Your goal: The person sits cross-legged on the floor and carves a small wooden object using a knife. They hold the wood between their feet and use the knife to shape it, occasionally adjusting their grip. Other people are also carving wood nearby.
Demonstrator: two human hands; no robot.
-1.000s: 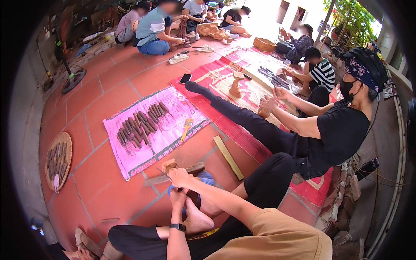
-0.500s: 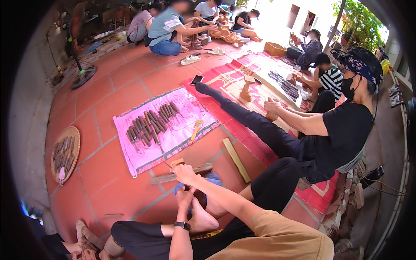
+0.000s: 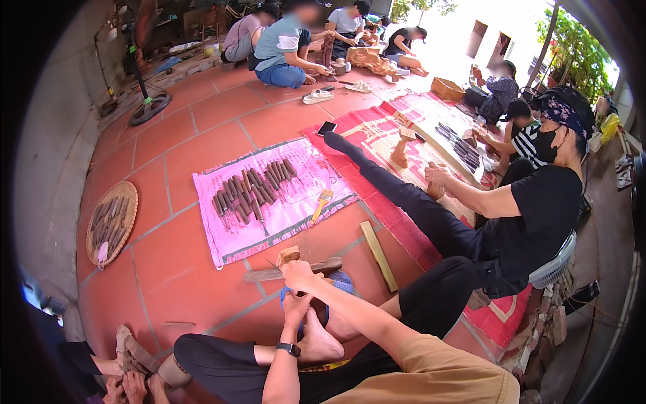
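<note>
My right hand (image 3: 297, 276) is closed at the near end of a small light-brown wood piece (image 3: 289, 254). Beside its knuckles a thin dark blade (image 3: 270, 262) pokes out to the left; my fingers hide what it joins. Just below, my left hand (image 3: 295, 308), with a watch on the wrist, is curled close to my bare foot (image 3: 319, 340). Something dark shows at its top, too covered to name. A weathered wooden bar (image 3: 326, 265) lies on the floor beyond my hands, partly over blue sandals (image 3: 341, 282).
Carving tools (image 3: 252, 190) and a brush (image 3: 322, 204) lie on a pink sheet (image 3: 214, 232). A round basket (image 3: 130, 222) holds more tools. A wooden strip (image 3: 379, 256) lies right of my hands. A person in black (image 3: 538, 192) sits close on the right; several others work farther back.
The view has shifted, so the surroundings appear farther right and lower. My right hand has come nearer to my left, and the wood piece shows more of its end.
</note>
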